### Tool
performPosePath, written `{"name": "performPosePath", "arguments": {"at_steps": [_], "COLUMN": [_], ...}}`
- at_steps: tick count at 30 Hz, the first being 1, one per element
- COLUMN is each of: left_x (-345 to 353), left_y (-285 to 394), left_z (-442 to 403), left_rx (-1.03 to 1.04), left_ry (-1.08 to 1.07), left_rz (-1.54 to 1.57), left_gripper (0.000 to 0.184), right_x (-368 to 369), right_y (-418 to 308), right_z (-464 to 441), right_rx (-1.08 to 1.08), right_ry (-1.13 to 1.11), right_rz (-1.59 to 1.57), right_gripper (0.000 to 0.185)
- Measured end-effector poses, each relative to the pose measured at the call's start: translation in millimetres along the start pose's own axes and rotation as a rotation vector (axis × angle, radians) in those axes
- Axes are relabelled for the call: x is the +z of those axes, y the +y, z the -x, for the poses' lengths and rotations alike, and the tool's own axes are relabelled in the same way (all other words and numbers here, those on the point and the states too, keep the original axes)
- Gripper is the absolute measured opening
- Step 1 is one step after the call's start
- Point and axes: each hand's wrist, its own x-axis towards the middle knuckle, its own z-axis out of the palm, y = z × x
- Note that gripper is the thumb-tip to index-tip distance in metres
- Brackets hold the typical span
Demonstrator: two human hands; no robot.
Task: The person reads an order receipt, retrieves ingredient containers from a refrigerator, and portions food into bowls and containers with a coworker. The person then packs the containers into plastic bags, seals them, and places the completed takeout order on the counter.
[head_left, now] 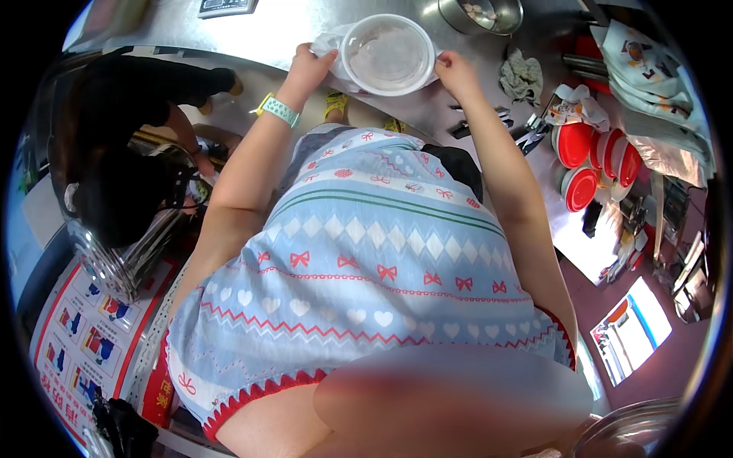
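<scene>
A round, clear plastic tub point(387, 55) with a pale rim stands at the front edge of the metal counter. Thin translucent plastic, like a bag point(334, 40), shows round its left and lower sides. On the tub's left, my left hand point(310, 69) is closed, its fingertips gripping the bag. My right hand point(457, 75) pinches at the tub's right side, close to the rim; the plastic between those fingers is hard to make out. What lies inside the tub is blurred by the clear plastic.
A metal bowl point(482, 15) with pale pieces stands behind on the right. A crumpled cloth point(521, 77) lies nearer. Red-lidded tubs point(580, 189) and stacked plastic bags point(645, 69) sit at right. A scale point(227, 7) is at back left. Another person point(114, 153) bends at left.
</scene>
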Motion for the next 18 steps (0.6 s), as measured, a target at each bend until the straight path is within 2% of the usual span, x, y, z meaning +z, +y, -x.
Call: {"name": "performPosePath", "arguments": {"at_steps": [1,2,3,4,5,6,8,9,11,12,14,15,17,18], "left_x": [-3.9,-9.7,-16.4,-18.5,-17.5,-14.7,-12.3,-13.1,-21.5,-23.2,-24.3,-23.6,-27.5,-29.9], "left_y": [-0.4,2.2,9.0,16.4,28.8,36.8,51.4,59.9,75.6,81.4,91.7,96.9,103.0,100.1], "left_z": [-4.9,-12.5,-19.7,-25.3,-27.9,-30.9,-40.6,-47.8,-54.3,-56.4,-57.9,-57.6,-55.2,-52.5], "left_rx": [0.004,-0.074,-0.148,-0.142,-0.097,-0.051,-0.037,-0.022,-0.003,0.08,0.166,0.169,0.184,0.243], "left_ry": [0.005,-0.133,-0.271,-0.265,-0.211,-0.158,-0.179,-0.196,-0.198,-0.175,-0.156,-0.144,-0.13,-0.086], "left_rz": [0.002,0.193,0.385,0.387,0.54,0.691,0.759,0.828,0.812,0.777,0.741,0.711,0.685,0.608], "left_gripper": [0.047,0.042,0.036,0.036,0.038,0.04,0.038,0.037,0.036,0.033,0.029,0.029,0.029,0.029], "right_x": [1.1,4.0,7.5,10.5,12.0,13.2,8.7,2.4,-4.8,-7.1,-14.0,-15.7,-18.5,-18.2], "right_y": [0.7,0.7,0.0,0.6,-0.2,-2.0,-7.3,-24.0,-66.1,-65.0,-68.6,-72.3,-85.3,-84.4], "right_z": [-3.7,-11.0,-20.5,-29.6,-38.8,-46.9,-55.9,-47.2,-19.0,-26.3,-34.4,-33.0,-26.5,-20.4], "right_rx": [-0.003,-0.014,0.055,0.129,0.125,0.059,-0.009,-0.024,-0.089,-0.096,-0.316,-0.32,-0.321,-0.331], "right_ry": [0.007,0.013,0.083,0.142,0.143,0.096,-0.041,-0.039,0.253,0.254,0.201,0.207,0.103,0.107], "right_rz": [0.125,0.126,-0.363,-0.854,-0.854,-1.047,-1.342,-1.339,-0.883,-0.881,-0.909,-0.91,-1.176,-1.176], "right_gripper": [0.027,0.027,0.026,0.025,0.025,0.024,0.019,0.019,0.015,0.015,0.015,0.015,0.019,0.019]}}
